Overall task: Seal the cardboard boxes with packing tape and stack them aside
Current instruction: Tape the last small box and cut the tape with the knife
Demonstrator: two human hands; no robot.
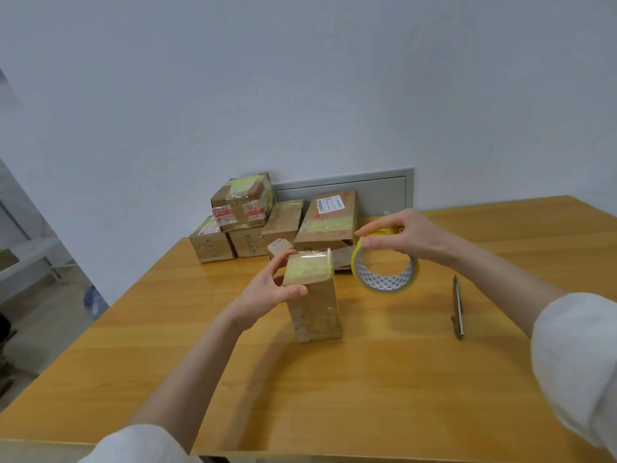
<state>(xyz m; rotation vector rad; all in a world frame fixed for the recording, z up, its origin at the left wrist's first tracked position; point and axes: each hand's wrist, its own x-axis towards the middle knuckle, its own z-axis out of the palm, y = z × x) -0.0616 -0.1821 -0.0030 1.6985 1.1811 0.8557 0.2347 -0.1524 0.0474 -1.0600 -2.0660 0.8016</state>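
Yellow tape ring (380, 285), rectangular cardboard box (314, 295)

I see a plain pale wall (300, 78) behind an orange-brown wooden tabletop (367, 379), with 1 grey metal panel (367, 192) set low in that wall. At left, a grey floor (40, 329) and a pale bench (30, 259) show.

arms extended forward, left hand (264, 289) and right hand (402, 232) each curled in a grip.
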